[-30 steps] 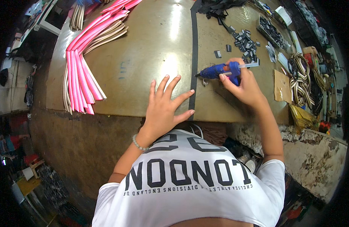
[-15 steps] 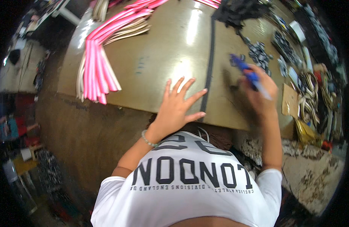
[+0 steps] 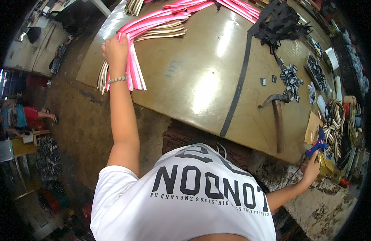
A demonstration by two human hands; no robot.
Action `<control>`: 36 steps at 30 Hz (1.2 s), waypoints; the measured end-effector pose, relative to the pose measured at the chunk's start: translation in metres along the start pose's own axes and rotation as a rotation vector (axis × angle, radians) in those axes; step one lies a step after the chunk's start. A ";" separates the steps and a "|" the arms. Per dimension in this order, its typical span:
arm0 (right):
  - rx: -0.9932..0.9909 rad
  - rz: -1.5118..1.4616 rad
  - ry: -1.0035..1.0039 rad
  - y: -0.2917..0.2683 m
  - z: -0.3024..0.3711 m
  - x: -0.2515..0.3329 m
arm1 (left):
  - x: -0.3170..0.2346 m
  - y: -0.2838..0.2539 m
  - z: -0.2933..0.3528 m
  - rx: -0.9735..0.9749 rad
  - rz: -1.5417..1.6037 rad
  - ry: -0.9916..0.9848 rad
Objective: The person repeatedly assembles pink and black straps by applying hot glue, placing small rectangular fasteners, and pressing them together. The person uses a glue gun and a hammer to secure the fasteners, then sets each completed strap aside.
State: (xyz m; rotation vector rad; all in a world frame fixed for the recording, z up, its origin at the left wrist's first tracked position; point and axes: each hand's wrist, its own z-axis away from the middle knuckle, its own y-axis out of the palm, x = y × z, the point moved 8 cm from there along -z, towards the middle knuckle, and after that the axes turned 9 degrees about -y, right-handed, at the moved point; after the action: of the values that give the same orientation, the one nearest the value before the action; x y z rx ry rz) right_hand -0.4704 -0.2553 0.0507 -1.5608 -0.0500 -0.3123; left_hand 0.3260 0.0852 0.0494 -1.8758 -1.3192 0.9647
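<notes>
My left hand reaches to the far left of the table and is closed round the bundle of pink-and-white straps, whose ends hang over the table's near edge. Its fingertips are partly hidden. At the table's right corner, my right hand has its fingers at the handle of a blue glue gun, closed on its lower end. A hammer with a wooden handle lies nearby. Beyond it are small dark metal clips in a loose pile.
A dark strip runs across the table. Black straps are heaped at the far right. A box of clips, a brown card and coiled cream straps line the right side. Another person is at far left.
My left hand has gone from open over the table's near edge to the pink straps. My right hand has carried the glue gun down to the right corner, uncovering the hammer. The view has shifted.
</notes>
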 end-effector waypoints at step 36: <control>0.051 -0.579 -1.047 0.088 0.170 0.328 | -0.206 -0.066 0.245 1.086 0.965 0.327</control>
State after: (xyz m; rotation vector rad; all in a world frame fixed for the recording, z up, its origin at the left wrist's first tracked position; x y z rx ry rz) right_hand -0.1074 -0.1430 0.0425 -1.4817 -1.3227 0.0934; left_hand 0.0399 -0.0703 0.0175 -1.5495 0.4196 1.3363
